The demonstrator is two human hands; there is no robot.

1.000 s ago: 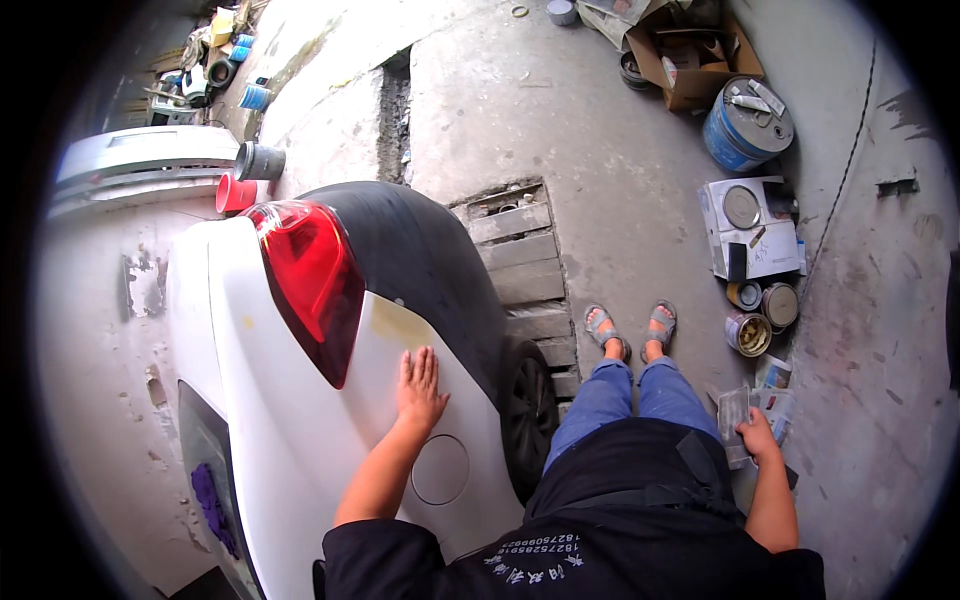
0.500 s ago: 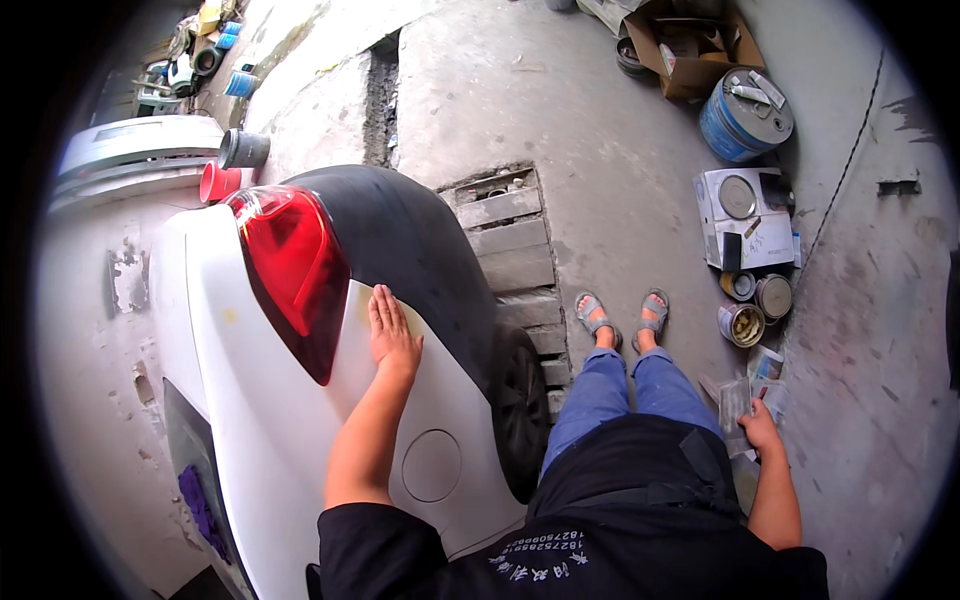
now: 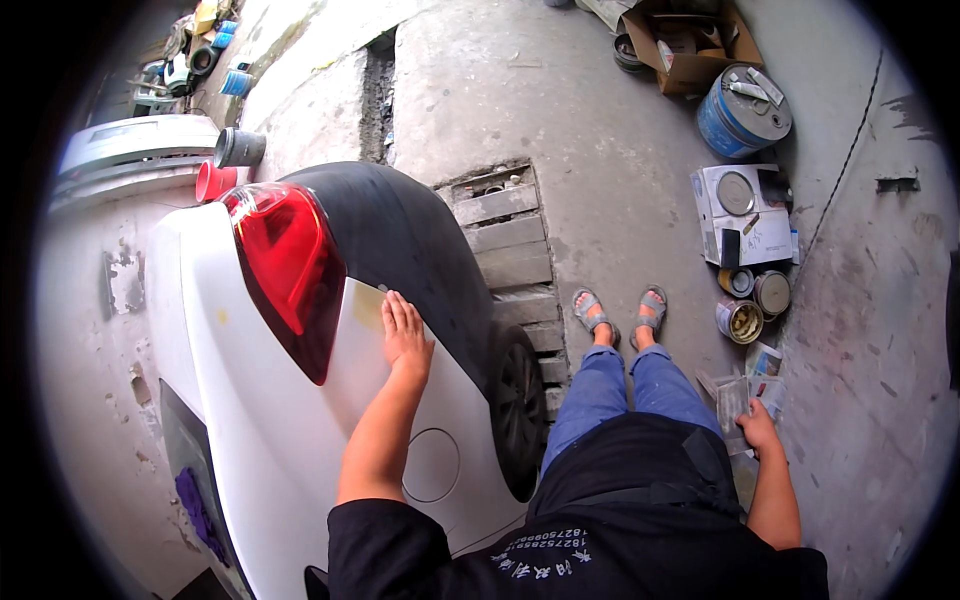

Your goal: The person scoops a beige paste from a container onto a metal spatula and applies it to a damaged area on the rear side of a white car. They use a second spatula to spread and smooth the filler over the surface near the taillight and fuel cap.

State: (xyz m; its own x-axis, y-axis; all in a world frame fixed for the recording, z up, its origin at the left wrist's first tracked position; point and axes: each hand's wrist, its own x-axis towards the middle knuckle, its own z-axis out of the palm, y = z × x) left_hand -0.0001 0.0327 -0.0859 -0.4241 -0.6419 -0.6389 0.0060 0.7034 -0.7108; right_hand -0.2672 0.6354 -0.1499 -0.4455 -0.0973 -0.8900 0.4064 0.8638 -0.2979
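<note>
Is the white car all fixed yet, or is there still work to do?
Not yet. Some yellowish filler patches are already on the white car panel near the red tail light. The left hand lies flat on that patch; the right hand holds a sheet, maybe sandpaper. The patches are unpainted, and the bumper looks dull dark.

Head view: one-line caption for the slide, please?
Left hand flat on white car beside red tail light; right hand holds paper sheets.

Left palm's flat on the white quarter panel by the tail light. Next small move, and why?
Probably slide the left hand a little further up onto the yellowish patch at its fingertips: that spot differs from the white panel. The right hand hangs by the sheets.
</note>
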